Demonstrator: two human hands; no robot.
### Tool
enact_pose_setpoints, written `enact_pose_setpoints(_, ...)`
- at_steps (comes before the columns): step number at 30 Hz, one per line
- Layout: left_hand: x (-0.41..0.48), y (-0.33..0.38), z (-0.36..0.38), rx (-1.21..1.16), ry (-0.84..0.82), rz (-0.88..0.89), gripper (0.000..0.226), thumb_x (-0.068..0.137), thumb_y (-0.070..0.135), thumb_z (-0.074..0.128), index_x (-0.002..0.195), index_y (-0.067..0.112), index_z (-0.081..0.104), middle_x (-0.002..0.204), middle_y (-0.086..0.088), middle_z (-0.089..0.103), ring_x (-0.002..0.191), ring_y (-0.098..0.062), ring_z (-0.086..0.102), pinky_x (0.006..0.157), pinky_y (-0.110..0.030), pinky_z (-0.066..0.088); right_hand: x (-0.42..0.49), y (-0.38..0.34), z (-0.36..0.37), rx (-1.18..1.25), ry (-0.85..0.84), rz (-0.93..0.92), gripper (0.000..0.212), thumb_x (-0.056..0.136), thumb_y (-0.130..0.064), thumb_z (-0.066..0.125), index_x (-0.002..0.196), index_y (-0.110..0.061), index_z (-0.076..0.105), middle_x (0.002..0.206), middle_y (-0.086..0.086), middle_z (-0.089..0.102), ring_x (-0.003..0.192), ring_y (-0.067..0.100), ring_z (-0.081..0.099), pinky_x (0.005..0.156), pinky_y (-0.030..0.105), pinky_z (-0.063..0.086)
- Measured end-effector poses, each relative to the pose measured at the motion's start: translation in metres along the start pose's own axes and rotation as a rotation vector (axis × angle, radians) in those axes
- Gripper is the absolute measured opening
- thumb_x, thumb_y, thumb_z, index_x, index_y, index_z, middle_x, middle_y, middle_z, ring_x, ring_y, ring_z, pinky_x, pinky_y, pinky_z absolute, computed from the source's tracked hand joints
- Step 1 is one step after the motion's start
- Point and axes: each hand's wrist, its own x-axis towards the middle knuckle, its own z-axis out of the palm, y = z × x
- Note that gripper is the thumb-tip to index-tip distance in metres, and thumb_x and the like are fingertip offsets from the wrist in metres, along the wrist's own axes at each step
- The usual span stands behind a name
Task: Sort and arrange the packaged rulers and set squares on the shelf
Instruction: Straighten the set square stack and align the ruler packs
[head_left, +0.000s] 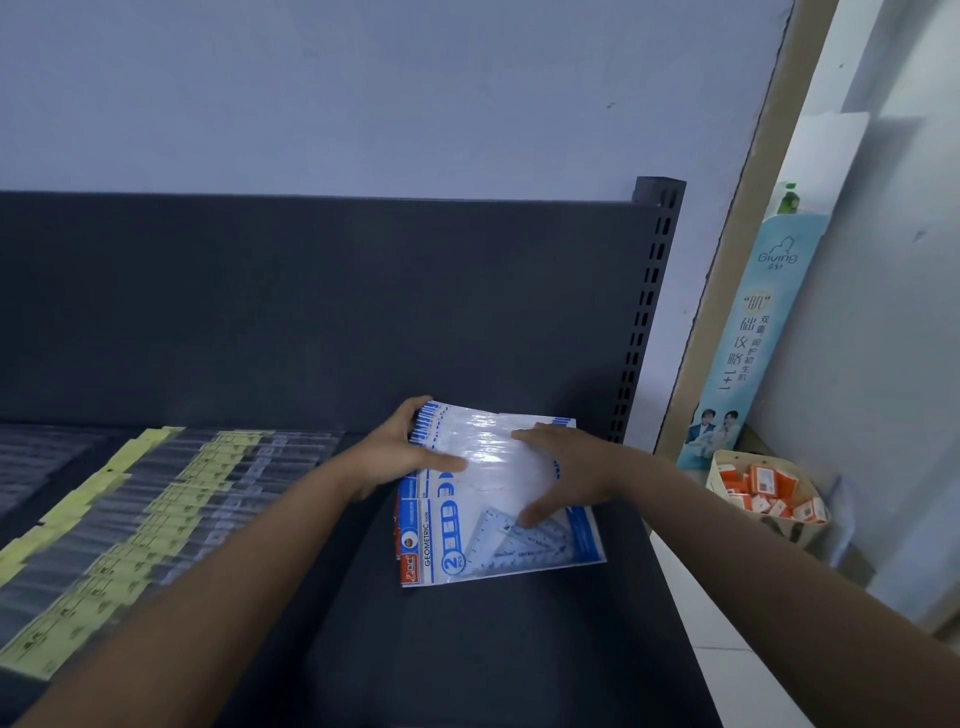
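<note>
Plastic set-square packets (493, 449) under right grip (566, 467), left grip (400, 452) at their edge

We look down on a dark grey metal shelf (467, 649) with a matching back panel (311, 312) and a slotted upright (647, 312) at its right rear corner. Over its left half lie overlapping rows of packaged rulers (156, 514) in clear sleeves with yellow header cards. Toward the right edge, near the back, a small stack of set-square packs (498, 556) lies flat, apart from the rulers.
</note>
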Motion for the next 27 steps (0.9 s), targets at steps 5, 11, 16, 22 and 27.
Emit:
enact_pose_setpoints(5, -0.005, 0.001, 0.023, -0.127, 0.12, -0.088, 0.017, 0.09, 0.018, 0.065, 0.101, 0.02, 0.051, 0.099, -0.011, 0.07, 0.077, -0.024, 0.07, 0.073, -0.043, 0.059, -0.004, -0.005, 0.008, -0.067, -0.033, 0.041, 0.118, 0.065, -0.07, 0.069, 0.152, -0.028, 0.001, 0.161, -0.002, 0.006, 0.147, 0.017, 0.012, 0.119, 0.042, 0.018)
enact_pose_setpoints(11, -0.008, 0.002, 0.028, -0.184, 0.161, -0.148, 0.032, 0.086, 0.024, 0.07, 0.105, 0.019, 0.045, 0.095, -0.012, 0.07, 0.069, -0.023, 0.07, 0.057, -0.031, 0.056, -0.008, -0.004, 0.016, 0.025, -0.038, 0.076, 0.123, 0.064, -0.076, 0.065, 0.153, -0.019, 0.001, 0.161, 0.003, 0.004, 0.147, 0.021, 0.012, 0.119, 0.041, 0.018)
enact_pose_setpoints(16, -0.005, 0.0, 0.026, -0.198, 0.249, -0.148, 0.037, 0.092, 0.036, 0.061, 0.118, 0.018, 0.043, 0.098, -0.01, 0.069, 0.077, -0.025, 0.068, 0.066, -0.035, 0.055, -0.011, 0.006, 0.022, 0.784, 0.301, 0.125, 0.057, 0.082, -0.058, 0.061, 0.116, -0.013, 0.053, 0.124, 0.01, 0.062, 0.096, 0.013, 0.067, 0.084, 0.025, 0.052)
enact_pose_setpoints(22, -0.003, 0.003, 0.03, -0.437, 0.217, -0.232, 0.036, 0.099, 0.039, 0.047, 0.088, 0.009, 0.063, 0.076, -0.009, 0.066, 0.065, -0.024, 0.062, 0.064, -0.033, 0.052, -0.004, 0.003, 0.04, 1.225, 0.4, 0.3, 0.043, 0.094, -0.046, 0.05, 0.122, -0.014, 0.049, 0.106, 0.007, 0.066, 0.091, 0.023, 0.067, 0.071, 0.032, 0.05)
enact_pose_setpoints(27, 0.005, 0.003, 0.026, -0.432, 0.228, -0.14, 0.015, 0.096, 0.019, 0.054, 0.094, 0.006, 0.061, 0.076, -0.01, 0.067, 0.062, -0.024, 0.062, 0.06, -0.032, 0.053, -0.006, 0.004, 0.039, 1.338, 0.444, 0.291, 0.034, 0.095, -0.039, 0.051, 0.113, -0.012, 0.046, 0.11, 0.011, 0.064, 0.1, 0.03, 0.065, 0.085, 0.041, 0.052)
